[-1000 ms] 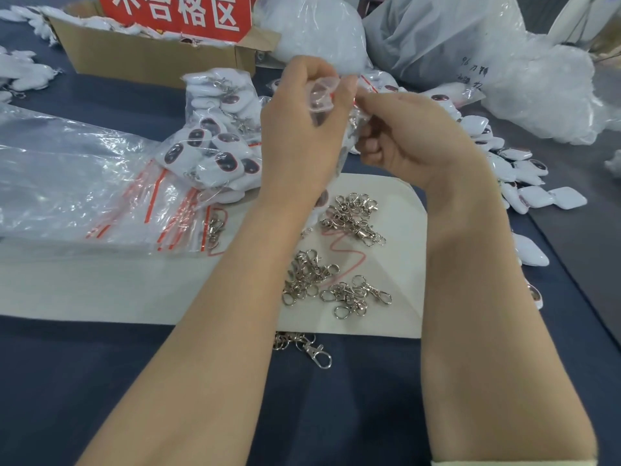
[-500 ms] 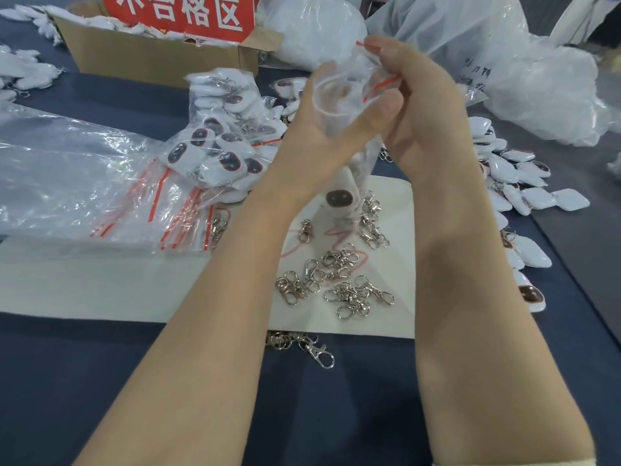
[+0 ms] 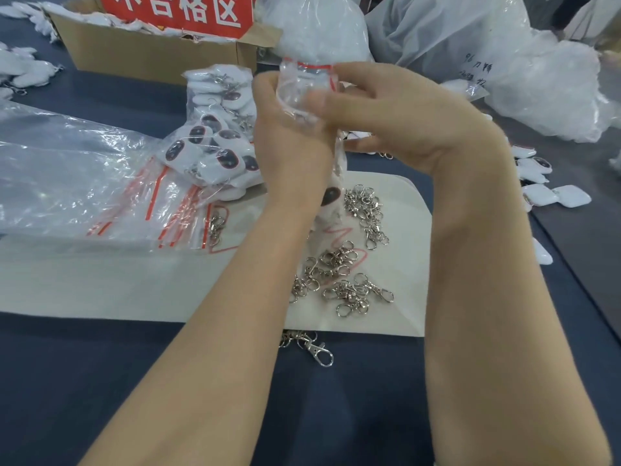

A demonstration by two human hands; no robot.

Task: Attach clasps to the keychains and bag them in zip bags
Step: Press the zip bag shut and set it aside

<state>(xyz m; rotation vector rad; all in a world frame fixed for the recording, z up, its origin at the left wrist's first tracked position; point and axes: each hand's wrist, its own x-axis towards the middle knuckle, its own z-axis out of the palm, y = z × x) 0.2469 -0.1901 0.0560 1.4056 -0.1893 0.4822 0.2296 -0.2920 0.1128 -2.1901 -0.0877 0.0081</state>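
Both hands are raised above the middle of the dark blue table [image 3: 100,381], holding one small clear zip bag [image 3: 304,92] between them. The left hand [image 3: 292,129] grips the bag's left side with curled fingers, and the right hand [image 3: 403,119] pinches its right side, thumb laid across the front. The bag's red seal strip lies along its top edge. A white keychain [image 3: 331,196] with a dark oval face hangs low in the bag, just below the wrists. Blur hides whether the seal is pressed closed. On the white sheet [image 3: 134,280] beneath the hands lies a scatter of silver clasps [image 3: 339,274], and a lone clasp [image 3: 317,351] rests on the table just nearer than the sheet's edge. To the left, a heap of bagged keychains [image 3: 218,142] rests against a large clear plastic bag [image 3: 67,173], with empty red-striped zip bags [image 3: 174,210] beside it. Farther left stands a cardboard box [image 3: 151,55] carrying a red sign [image 3: 181,11]. Loose white keychains [image 3: 544,193] lie on the right, and bulky white plastic sacks [image 3: 470,45] fill the far right.
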